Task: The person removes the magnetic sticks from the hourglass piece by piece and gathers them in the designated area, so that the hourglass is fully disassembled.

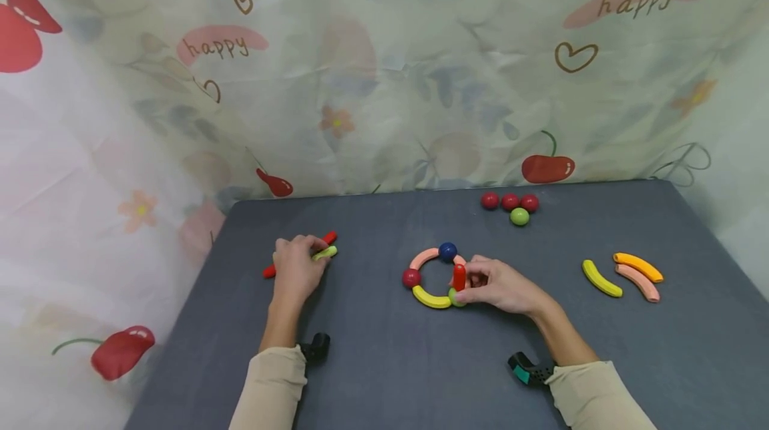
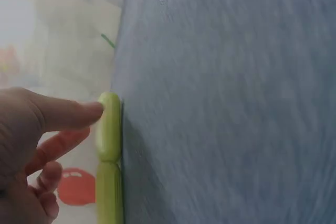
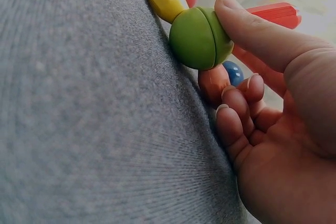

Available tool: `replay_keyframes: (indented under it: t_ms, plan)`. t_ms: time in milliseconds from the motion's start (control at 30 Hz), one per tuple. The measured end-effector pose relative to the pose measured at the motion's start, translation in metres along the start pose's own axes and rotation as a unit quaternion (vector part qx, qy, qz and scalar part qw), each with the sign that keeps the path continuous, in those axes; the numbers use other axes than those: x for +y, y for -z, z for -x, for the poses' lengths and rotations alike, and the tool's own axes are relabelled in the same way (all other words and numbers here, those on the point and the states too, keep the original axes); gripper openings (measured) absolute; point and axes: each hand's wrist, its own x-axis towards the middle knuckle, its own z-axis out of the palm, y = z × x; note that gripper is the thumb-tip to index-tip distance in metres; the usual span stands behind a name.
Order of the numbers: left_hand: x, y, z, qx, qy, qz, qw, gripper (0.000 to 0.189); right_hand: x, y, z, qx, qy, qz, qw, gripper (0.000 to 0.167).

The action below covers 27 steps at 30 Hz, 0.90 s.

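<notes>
- Left hand (image 1: 296, 266): pinching the light green stick (image 1: 325, 253), thumb against one end, gap closed down to the stick's thickness; the stick is lying at table level.
- Flat red stick (image 1: 330, 238): lying just behind, its middle being blocked by the left hand, both ends sticking out.
- Right hand (image 1: 503, 286): thumb and finger pinching the upright red stick (image 1: 459, 276) right at the green ball (image 1: 454, 297); hard to tell if the thumb is pressing mostly stick or ball.
- Ring (image 1: 430, 300): lying mid-table, including blue ball (image 1: 447, 252) and dark red ball (image 1: 411, 278); right hand is covering part of its right side.
- Three red balls (image 1: 510, 201) and loose green ball (image 1: 519, 217): sitting near the back edge.
- Yellow curve (image 1: 603, 279), orange curve (image 1: 638, 267), peach curve (image 1: 638, 283): lying off right, well apart from the ring.
- Printed cloth (image 1: 414, 96): hanging behind the table (image 1: 372, 350).
</notes>
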Motion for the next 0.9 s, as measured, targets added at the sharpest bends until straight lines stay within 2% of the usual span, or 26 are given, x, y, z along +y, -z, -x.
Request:
replay_keyframes:
  t_ms: [100,200,367,500,567,667,833,900]
  plan:
    - [0.016,-0.001,0.006,-0.008,-0.024,0.039,0.9989,0.023,0.001,0.000,0.000,0.000,0.005,-0.002,1.0000,0.021]
    - [0.048,-0.006,0.018,-0.039,-0.061,0.086,0.9936,0.025,0.001,0.000,0.001,0.003,0.008,-0.001,1.0000,0.019]
    - [0.110,-0.025,0.041,-0.112,-0.124,0.131,0.9773,0.029,0.003,0.000,0.001,0.005,0.014,-0.003,0.9999,0.017]
    - [0.148,-0.036,0.052,-0.147,-0.176,0.148,0.9620,0.035,0.004,-0.001,0.001,0.004,0.029,-0.014,0.9995,0.014]
    - [0.159,-0.040,0.055,-0.151,-0.195,0.148,0.9577,0.036,0.004,-0.001,0.001,0.003,0.037,-0.016,0.9992,0.014]
    - [0.168,-0.044,0.056,-0.154,-0.202,0.136,0.9575,0.034,0.003,-0.002,0.001,0.002,0.044,-0.017,0.9989,0.013]
    - [0.171,-0.047,0.056,-0.154,-0.206,0.117,0.9591,0.025,0.003,-0.002,0.000,0.001,0.038,-0.015,0.9992,0.014]
    - [0.170,-0.047,0.055,-0.155,-0.207,0.125,0.9580,0.021,0.002,-0.002,0.000,0.001,0.031,-0.011,0.9995,0.014]
